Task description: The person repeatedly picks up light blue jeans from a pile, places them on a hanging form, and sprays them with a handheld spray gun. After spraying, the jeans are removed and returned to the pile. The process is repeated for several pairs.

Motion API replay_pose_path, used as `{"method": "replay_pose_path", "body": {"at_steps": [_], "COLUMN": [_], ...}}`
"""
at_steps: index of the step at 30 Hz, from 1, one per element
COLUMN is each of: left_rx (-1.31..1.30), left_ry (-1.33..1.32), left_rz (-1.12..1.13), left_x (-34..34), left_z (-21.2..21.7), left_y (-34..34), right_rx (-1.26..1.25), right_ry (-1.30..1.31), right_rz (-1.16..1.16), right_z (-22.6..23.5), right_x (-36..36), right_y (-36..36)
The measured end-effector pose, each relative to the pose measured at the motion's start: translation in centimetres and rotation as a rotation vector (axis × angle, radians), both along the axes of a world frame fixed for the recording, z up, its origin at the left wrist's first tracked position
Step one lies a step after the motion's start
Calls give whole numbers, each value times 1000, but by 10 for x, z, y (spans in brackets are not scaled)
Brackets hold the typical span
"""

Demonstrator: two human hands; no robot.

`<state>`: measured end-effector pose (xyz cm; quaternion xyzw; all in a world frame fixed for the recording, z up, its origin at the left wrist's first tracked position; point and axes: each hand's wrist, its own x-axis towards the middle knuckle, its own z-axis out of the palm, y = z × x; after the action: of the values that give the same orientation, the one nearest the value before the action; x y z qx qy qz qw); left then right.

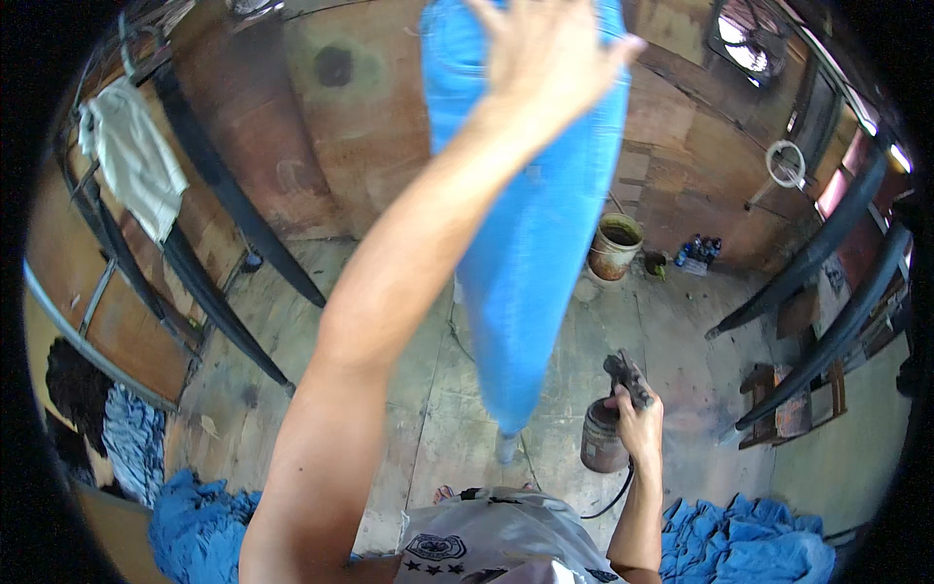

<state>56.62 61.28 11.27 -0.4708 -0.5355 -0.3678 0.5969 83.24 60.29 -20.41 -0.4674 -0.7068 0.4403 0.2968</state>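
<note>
A blue jeans leg is stretched over an upright form in front of me, tapering down toward the floor. My left hand is raised high and lies flat against its upper part, fingers spread. My right hand is low at the right and grips a dark spray gun with a rusty metal cup hanging under it. A black hose runs from the gun down toward my body. The gun is apart from the fabric, to the right of the leg's lower end.
Heaps of blue jeans lie at the lower left and lower right. A paint-stained bucket stands behind the form. Dark slanted metal bars cross the left side and others the right. A pale cloth hangs at upper left.
</note>
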Motion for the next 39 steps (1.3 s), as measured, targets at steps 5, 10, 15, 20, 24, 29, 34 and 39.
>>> {"method": "replay_pose_path", "body": {"at_steps": [5, 10, 15, 20, 24, 29, 34, 39], "left_rx": [-177, -332, -304, -255, -266, -272, -340, -374], "left_ry": [-133, -236, -455, -480, -544, -636, -623, -595], "left_rz": [-223, -424, -492, -447, -363, -409, -516, -576], "left_x": [-35, -61, -92, -117, -124, -137, -167, -184], "left_z": [9, 20, 24, 26, 29, 24, 27, 29], "left_y": [-44, -68, -73, -62, -43, -15, -3, 2], "right_rx": [136, 326, 373, 244, 189, 440, 440, 255], "right_ry": [292, 637, 758, 512, 299, 705, 686, 352], "right_rz": [57, 96, 27, 64, 45, -41, -87, -52], "right_z": [34, 108, 142, 120, 110, 133, 140, 97], "right_x": [-10, -8, -10, -20, -18, -4, 8, -11], "right_y": [29, 38, 39, 57, 63, 50, 52, 67]}}
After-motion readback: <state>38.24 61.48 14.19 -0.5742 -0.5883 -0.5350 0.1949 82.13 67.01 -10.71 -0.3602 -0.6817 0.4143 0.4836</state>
